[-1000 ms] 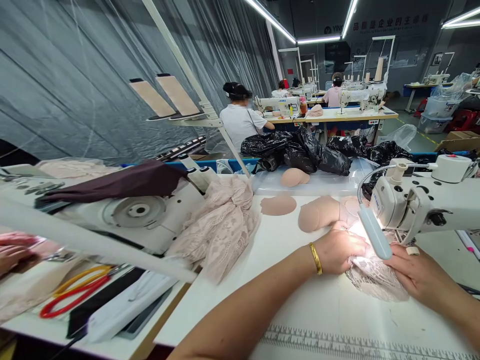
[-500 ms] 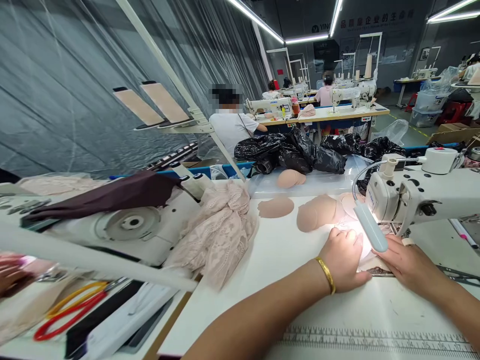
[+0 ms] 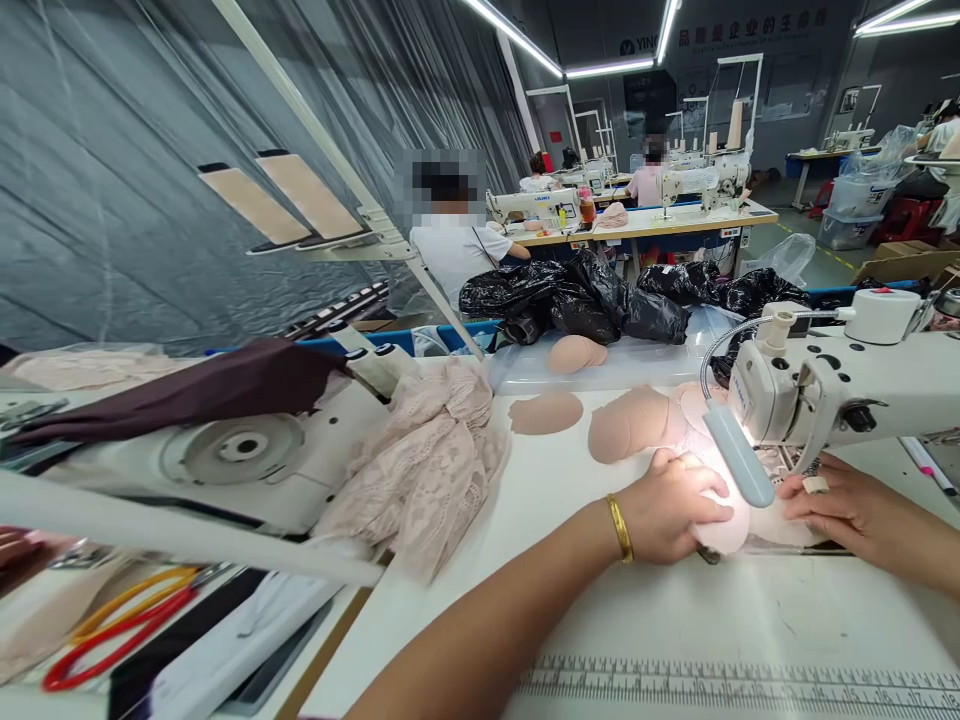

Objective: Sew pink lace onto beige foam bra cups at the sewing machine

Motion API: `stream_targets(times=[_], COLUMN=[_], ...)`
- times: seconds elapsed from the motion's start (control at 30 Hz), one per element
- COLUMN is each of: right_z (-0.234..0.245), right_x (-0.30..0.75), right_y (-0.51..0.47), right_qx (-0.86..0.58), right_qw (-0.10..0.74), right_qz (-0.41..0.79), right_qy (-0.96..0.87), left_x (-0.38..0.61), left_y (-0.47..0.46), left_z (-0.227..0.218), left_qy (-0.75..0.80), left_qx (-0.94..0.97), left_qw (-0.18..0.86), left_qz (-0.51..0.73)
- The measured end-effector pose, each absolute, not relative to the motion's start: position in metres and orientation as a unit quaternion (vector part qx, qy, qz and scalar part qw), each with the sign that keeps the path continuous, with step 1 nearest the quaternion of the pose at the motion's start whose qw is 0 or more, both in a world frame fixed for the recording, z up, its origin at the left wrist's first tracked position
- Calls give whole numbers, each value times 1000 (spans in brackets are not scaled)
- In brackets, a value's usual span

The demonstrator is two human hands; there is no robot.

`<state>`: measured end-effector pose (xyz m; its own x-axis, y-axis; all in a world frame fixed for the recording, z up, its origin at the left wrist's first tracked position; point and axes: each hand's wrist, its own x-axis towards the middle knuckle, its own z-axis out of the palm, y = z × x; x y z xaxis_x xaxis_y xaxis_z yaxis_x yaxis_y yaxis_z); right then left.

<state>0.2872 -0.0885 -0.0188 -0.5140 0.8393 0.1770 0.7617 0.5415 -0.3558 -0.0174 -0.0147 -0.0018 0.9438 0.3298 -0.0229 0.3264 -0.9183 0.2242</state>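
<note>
My left hand [image 3: 670,505], with a gold bangle at the wrist, is curled over a pale padded cup with lace [image 3: 726,528] on the white table [image 3: 660,620], under the lamp [image 3: 739,457] of the white sewing machine [image 3: 840,385]. My right hand [image 3: 844,505] lies on the other side of the piece below the machine head, fingers bent onto the fabric, a bandage on one finger. Beige foam cups [image 3: 628,425] lie just behind my left hand.
A heap of pink lace [image 3: 427,465] lies left of my hands beside another machine [image 3: 225,455] draped with dark cloth. Red and yellow scissors [image 3: 112,630] lie at the near left. Black bags [image 3: 577,290] sit behind. Other people sew at tables further back.
The crumpled lace piece has been flattened and moved under the machine head. Both hands shifted up toward the needle, and my left hand now curls over the cup.
</note>
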Motion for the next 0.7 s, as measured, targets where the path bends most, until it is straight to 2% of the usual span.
stream_targets(times=[0.17, 0.3, 0.43, 0.7], right_z=[-17, -34, -49, -34], right_x=[273, 257, 256, 251], right_y=[-87, -83, -80, -80], right_qx=[-460, -457, -487, -486], right_qw=[245, 203, 188, 165], right_qz=[131, 65, 6, -1], right_qy=[-843, -864, -853, -858], left_x=[-9, -9, -8, -8], left_y=[-11, -6, -1, 1], left_z=[-20, -21, -14, -10], left_qy=[132, 128, 144, 163], left_qx=[988, 988, 987, 983], left_qw=[59, 32, 37, 67], left_qz=[50, 77, 53, 58])
